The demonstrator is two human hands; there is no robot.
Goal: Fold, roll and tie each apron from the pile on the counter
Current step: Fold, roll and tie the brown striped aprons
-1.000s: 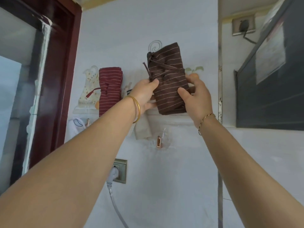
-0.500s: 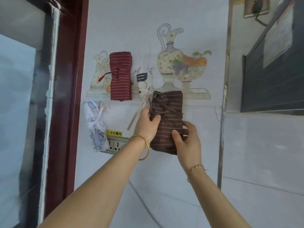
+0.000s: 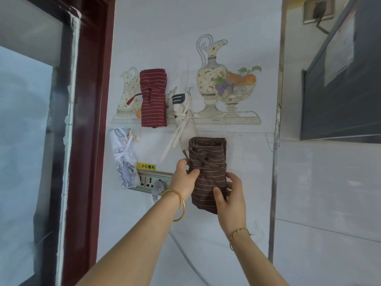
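We hold a rolled, tied brown striped apron (image 3: 208, 172) up against the white tiled wall (image 3: 237, 203), just below the painted jug-and-fruit tile (image 3: 226, 83). Our left hand (image 3: 184, 178) closes on the bundle's left edge, right where the brown tie strings (image 3: 198, 159) cross and knot; our right hand (image 3: 231, 197) grips the lower right side, thumb across the front stripes and fingers wrapped behind. The roll stands upright, touching or nearly touching the wall; we cannot tell whether it hangs from a hook or rests only in our hands.

Three other bundles are already on the wall: a red striped apron (image 3: 153, 100), rolled and tied, up beside the painted pitcher; a cream apron (image 3: 184, 120) with its ties dangling, hung from a small hook just above our brown one; and a white printed apron (image 3: 124, 159) on a hook lower left, beside the window frame (image 3: 90, 120) and above the power strip (image 3: 152, 180).

By our reading, folding, rolling and tying are finished for this apron, and what remains for it is hanging or letting go. The counter and its pile lie outside the view, so we cannot say how many aprons are left.
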